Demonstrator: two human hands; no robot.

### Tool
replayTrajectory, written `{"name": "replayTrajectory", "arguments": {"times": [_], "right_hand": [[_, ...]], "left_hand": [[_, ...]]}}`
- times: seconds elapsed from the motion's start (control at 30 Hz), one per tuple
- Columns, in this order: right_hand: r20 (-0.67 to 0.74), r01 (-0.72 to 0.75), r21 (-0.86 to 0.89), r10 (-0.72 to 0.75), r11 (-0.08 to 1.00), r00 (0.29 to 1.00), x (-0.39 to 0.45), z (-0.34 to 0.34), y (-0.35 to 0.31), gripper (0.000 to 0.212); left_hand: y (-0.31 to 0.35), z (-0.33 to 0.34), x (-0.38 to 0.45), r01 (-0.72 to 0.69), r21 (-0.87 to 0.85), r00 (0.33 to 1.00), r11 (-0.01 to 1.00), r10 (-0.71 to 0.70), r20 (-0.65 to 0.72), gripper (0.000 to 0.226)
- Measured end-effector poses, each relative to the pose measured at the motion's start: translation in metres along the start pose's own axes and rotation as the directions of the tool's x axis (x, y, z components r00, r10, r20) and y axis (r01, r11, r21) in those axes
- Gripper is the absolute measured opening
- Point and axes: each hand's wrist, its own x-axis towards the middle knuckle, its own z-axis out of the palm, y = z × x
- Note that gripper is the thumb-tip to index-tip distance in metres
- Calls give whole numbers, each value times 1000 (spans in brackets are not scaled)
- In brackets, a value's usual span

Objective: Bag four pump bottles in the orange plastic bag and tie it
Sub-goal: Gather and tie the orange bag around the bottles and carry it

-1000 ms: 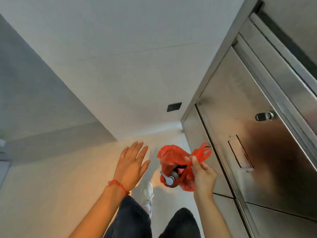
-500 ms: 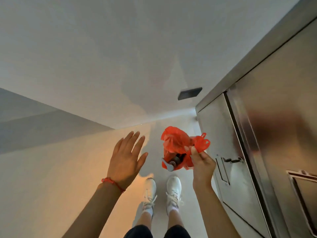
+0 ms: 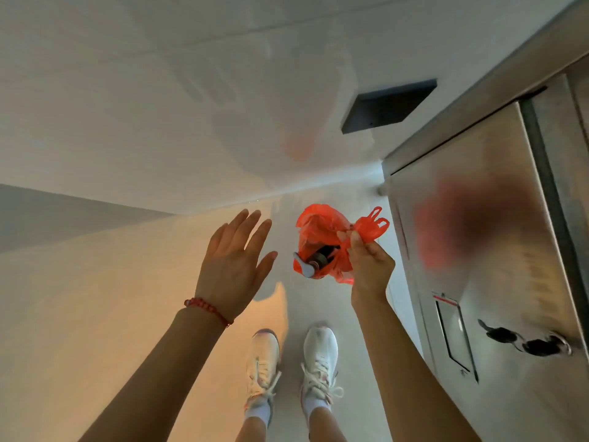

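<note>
My right hand point(image 3: 369, 266) pinches the orange plastic bag point(image 3: 322, 231) by its handles, and the bag hangs in the air above the floor. Through the bag's gaping mouth a pump bottle point(image 3: 314, 261) shows its grey pump head and dark neck; any other bottles are hidden inside. The bag's two handle loops stick out to the right of my fingers. My left hand point(image 3: 234, 266) is held out flat to the left of the bag, fingers spread, holding nothing and a short gap away from it. A red bead bracelet sits on my left wrist.
A stainless steel cabinet point(image 3: 497, 250) with a latch and a label holder fills the right side, close to my right arm. A white wall with a dark rectangular plate point(image 3: 387, 106) stands ahead. My two white sneakers point(image 3: 318, 355) stand on the pale floor below.
The view has tilted further down, so both sneakers and the wall plate show more fully. The bag stays in my right hand and my left hand remains open beside it.
</note>
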Motion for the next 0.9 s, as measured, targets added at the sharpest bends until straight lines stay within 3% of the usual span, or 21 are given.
{"name": "replayTrajectory", "arguments": {"times": [0.17,0.33,0.67,0.9], "right_hand": [[-5,-17,38,17,999,1000,32,12,17,19],[4,-21,63,21,998,1000,53,14,24,12],[42,202,-215,-198,955,979,66,6,16,6],[0,253,-221,-259,942,966,61,-8,19,15]], "left_hand": [[-17,32,19,-37,-1,999,999,37,13,43],[-25,50,24,-25,16,999,1000,25,33,43],[-9,61,20,-30,-4,999,1000,30,37,43],[4,61,15,-68,-4,997,998,69,19,42]]}}
